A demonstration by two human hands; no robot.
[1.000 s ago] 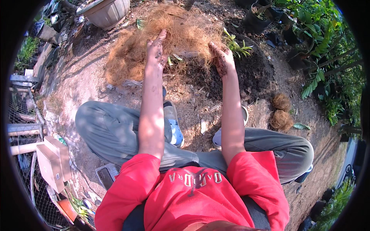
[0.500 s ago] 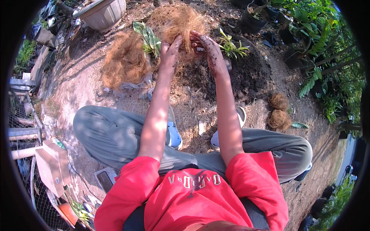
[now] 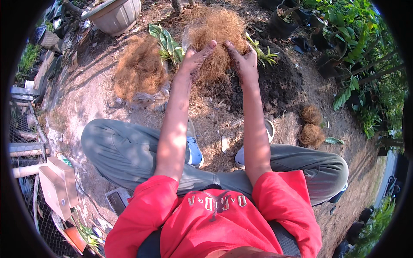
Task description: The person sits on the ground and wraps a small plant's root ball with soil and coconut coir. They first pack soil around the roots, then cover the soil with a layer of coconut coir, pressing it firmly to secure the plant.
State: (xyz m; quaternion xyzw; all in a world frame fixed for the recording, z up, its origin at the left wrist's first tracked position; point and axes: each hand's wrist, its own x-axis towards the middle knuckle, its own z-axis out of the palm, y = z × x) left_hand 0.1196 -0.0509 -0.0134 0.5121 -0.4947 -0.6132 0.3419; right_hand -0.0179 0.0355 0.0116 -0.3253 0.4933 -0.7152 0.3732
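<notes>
Both soil-smeared hands hold a loose bundle of orange-brown coir fibre [image 3: 217, 28] at the top middle: my left hand [image 3: 193, 63] on its left side, my right hand [image 3: 244, 63] on its right, fingers curled into it and partly hidden. A larger pile of fibre [image 3: 138, 69] lies on thin plastic to the left. A broad-leaved plant [image 3: 165, 43] stands beside my left hand, and a smaller leafy plant [image 3: 266, 53] just right of my right hand. Dark loose soil [image 3: 279, 84] lies right of that hand.
A grey pot [image 3: 114, 17] stands top left. Black plant bags [image 3: 279, 26] and shrubs line the right. Two fibre balls [image 3: 312, 134] lie right of my legs. Cardboard boxes [image 3: 56, 189], a phone [image 3: 116, 201] and wire fencing [image 3: 23, 124] are at the left.
My hands have drawn closer together, gathering the fibre from a wide spread into a narrower bundle. The plant left of them, mostly covered earlier, now shows.
</notes>
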